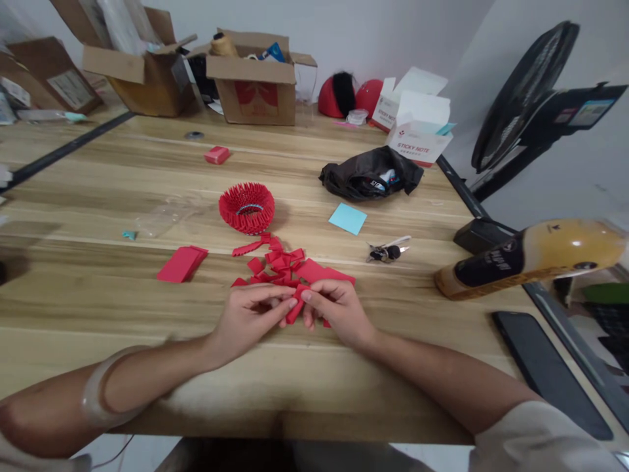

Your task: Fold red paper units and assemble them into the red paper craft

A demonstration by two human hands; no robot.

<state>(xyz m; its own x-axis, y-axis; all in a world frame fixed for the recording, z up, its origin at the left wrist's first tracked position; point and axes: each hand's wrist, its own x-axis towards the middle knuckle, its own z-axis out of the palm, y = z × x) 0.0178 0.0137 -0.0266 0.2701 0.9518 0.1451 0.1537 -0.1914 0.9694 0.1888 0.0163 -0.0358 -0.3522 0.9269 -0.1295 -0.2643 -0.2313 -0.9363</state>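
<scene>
Between my two hands, near the front of the table, is a small folded red paper piece. My left hand pinches its left side with thumb and fingers. The right side is pinched by my right hand, its thumb on top. Just beyond my fingers lies a loose pile of small red paper pieces, with larger red sheets beside it. A red bowl of interlocked paper pieces stands behind the pile. To the left is a stack of red paper.
A blue note, keys and a black bag lie right of the bowl. A yellow bottle and a phone are at the right. Cardboard boxes and a fan stand farther back.
</scene>
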